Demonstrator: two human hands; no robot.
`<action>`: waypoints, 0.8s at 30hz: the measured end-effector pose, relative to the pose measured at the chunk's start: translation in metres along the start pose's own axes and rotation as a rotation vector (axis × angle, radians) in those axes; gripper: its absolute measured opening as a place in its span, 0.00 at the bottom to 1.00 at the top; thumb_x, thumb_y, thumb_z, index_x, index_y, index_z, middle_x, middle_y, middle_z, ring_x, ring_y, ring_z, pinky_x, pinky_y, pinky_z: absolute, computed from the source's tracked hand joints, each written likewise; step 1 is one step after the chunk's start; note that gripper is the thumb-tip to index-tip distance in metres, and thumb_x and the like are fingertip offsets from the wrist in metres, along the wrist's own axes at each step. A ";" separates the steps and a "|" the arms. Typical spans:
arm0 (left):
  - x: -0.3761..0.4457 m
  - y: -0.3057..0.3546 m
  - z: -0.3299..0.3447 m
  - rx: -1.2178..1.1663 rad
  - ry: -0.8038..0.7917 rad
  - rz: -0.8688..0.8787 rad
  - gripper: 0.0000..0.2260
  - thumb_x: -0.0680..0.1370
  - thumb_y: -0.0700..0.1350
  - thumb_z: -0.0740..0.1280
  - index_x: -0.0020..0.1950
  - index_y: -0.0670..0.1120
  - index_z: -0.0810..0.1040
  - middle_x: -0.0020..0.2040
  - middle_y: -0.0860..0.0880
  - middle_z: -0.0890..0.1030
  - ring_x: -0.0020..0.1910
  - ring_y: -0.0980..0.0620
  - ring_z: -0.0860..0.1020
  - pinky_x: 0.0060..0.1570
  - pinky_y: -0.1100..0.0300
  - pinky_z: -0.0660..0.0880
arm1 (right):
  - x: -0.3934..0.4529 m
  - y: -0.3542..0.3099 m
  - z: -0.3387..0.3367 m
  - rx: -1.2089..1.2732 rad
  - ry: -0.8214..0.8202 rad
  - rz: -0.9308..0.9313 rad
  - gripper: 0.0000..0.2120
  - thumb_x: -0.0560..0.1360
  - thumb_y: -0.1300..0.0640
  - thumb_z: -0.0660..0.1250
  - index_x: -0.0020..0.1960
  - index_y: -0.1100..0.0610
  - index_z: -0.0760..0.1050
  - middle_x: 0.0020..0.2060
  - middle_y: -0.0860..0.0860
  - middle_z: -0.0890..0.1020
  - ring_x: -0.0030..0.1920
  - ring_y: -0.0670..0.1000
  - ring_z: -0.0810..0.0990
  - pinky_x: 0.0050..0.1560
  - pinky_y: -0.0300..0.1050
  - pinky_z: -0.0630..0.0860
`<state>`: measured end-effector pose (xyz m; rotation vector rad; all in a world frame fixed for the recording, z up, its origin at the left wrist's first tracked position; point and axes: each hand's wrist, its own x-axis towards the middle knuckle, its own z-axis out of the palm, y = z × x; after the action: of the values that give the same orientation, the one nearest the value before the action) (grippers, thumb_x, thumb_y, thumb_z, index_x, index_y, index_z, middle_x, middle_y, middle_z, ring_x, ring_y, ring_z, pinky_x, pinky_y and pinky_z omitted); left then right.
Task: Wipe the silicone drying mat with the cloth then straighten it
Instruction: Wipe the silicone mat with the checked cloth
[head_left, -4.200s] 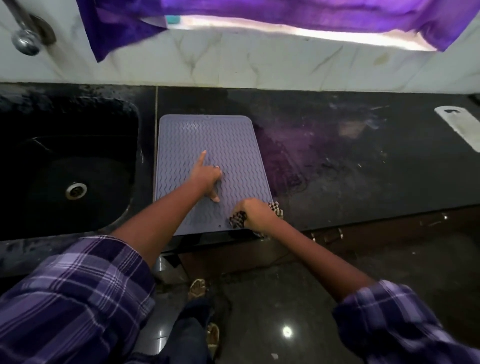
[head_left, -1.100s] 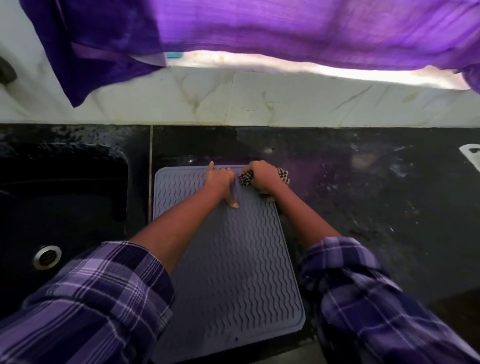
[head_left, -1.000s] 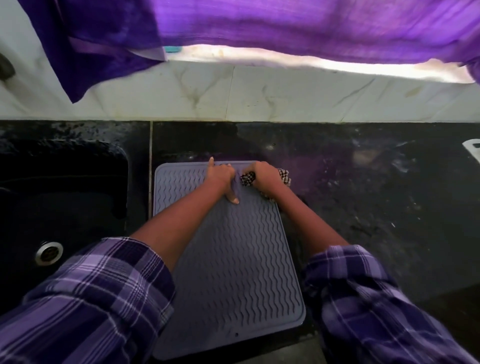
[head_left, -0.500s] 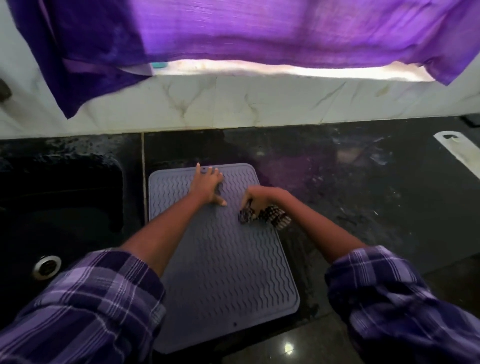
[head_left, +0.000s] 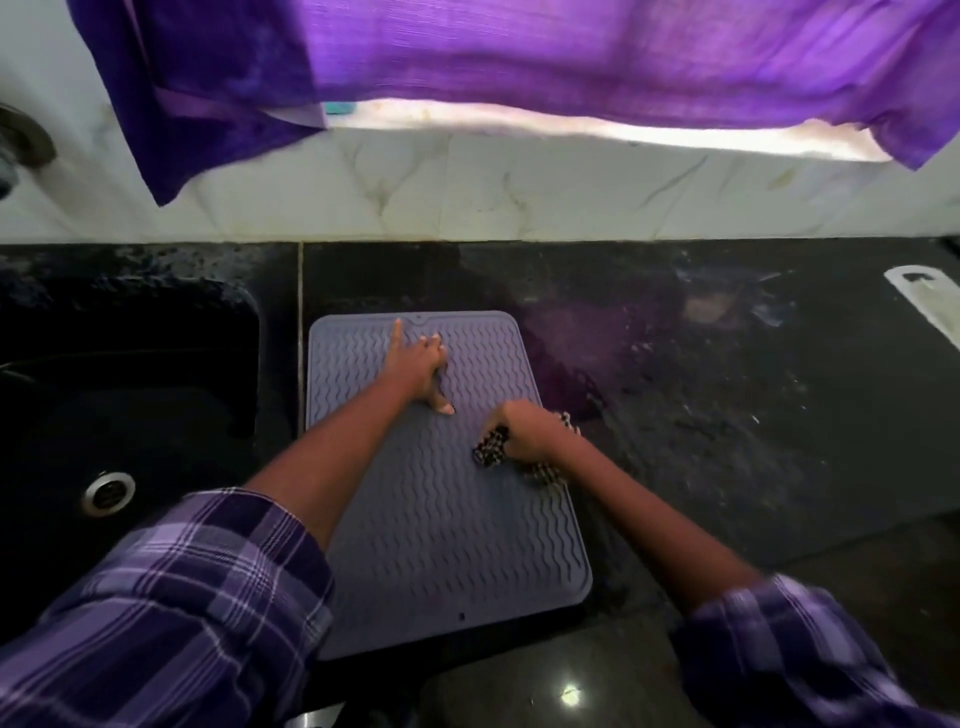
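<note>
Mat (head_left: 441, 519) long axis near-far, near end skewed right. Left hand (head_left: 418, 364) flat, splayed, pressing far end. Right hand (head_left: 524, 431) fisted around checked cloth (head_left: 491, 449) at right edge.

A single head-worn camera looks forward and steeply down from close above the dark desk (head_left: 675, 415), taking in the marble wall (head_left: 519, 197) and purple curtain (head_left: 571, 57) at the top of the frame. The sink (head_left: 130, 395) sits at the left edge, the floor (head_left: 545, 686) at the bottom. The wide lens bends the edges, and the near sleeves look blurred, probably from closeness. No second view overlaps it.
</note>
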<state>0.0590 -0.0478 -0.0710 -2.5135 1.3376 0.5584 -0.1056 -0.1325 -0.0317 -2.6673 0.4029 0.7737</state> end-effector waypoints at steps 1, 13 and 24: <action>-0.002 0.001 0.000 0.013 0.014 -0.004 0.47 0.69 0.66 0.68 0.79 0.45 0.55 0.79 0.44 0.53 0.79 0.47 0.51 0.72 0.38 0.35 | -0.011 -0.003 0.007 -0.023 -0.046 -0.015 0.20 0.71 0.69 0.62 0.60 0.58 0.80 0.59 0.56 0.82 0.60 0.57 0.79 0.61 0.49 0.76; -0.086 0.043 0.031 0.071 -0.132 0.077 0.50 0.68 0.59 0.74 0.79 0.43 0.51 0.78 0.42 0.56 0.79 0.47 0.53 0.73 0.41 0.36 | -0.007 -0.029 0.016 -0.108 0.222 -0.008 0.20 0.75 0.65 0.61 0.64 0.50 0.77 0.61 0.56 0.80 0.62 0.58 0.78 0.62 0.51 0.74; -0.109 0.059 0.033 0.213 -0.083 -0.027 0.50 0.70 0.61 0.72 0.79 0.40 0.48 0.79 0.43 0.52 0.79 0.48 0.52 0.74 0.42 0.35 | -0.091 -0.017 0.072 -0.077 -0.205 -0.142 0.23 0.69 0.73 0.62 0.60 0.59 0.80 0.59 0.56 0.82 0.58 0.57 0.79 0.55 0.45 0.75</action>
<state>-0.0530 0.0133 -0.0549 -2.3082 1.2601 0.4821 -0.2066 -0.0731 -0.0339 -2.6183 0.1327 1.0235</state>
